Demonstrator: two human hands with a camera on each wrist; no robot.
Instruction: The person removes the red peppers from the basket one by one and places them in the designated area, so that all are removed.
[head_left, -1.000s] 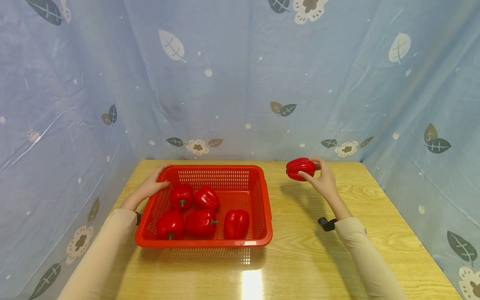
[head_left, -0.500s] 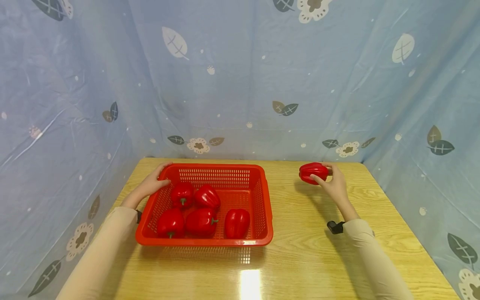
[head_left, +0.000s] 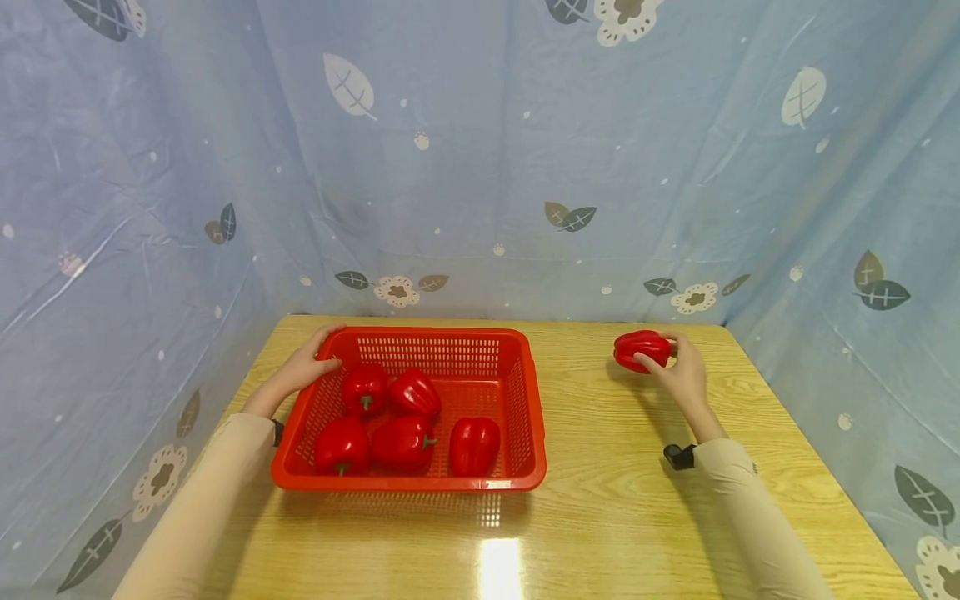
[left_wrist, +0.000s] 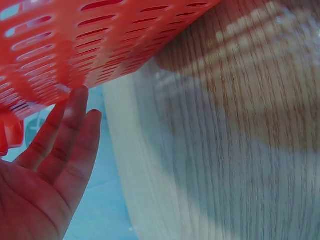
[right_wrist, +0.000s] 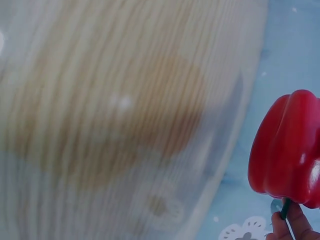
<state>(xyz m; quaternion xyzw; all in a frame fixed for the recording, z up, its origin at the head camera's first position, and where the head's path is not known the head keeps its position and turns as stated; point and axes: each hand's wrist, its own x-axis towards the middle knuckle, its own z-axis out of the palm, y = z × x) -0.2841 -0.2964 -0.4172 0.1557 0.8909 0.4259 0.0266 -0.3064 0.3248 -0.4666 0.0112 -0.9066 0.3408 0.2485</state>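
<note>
A red bell pepper (head_left: 642, 350) is grasped sideways in the right hand (head_left: 686, 377) at the far right of a wood-grain desk (head_left: 600, 500), while the left rim of a red perforated basket (head_left: 408, 483), in which five more bell peppers (head_left: 403, 443) are held, is gripped by the left hand (head_left: 302, 367).

A pale blue curtain (head_left: 465, 167) printed with leaves (head_left: 348, 85) and white flowers (head_left: 396, 292) hangs behind and along both sides of a light wood-grained bench (head_left: 600, 508), whose glossy top shows a bright rectangular reflection (head_left: 500, 569).
</note>
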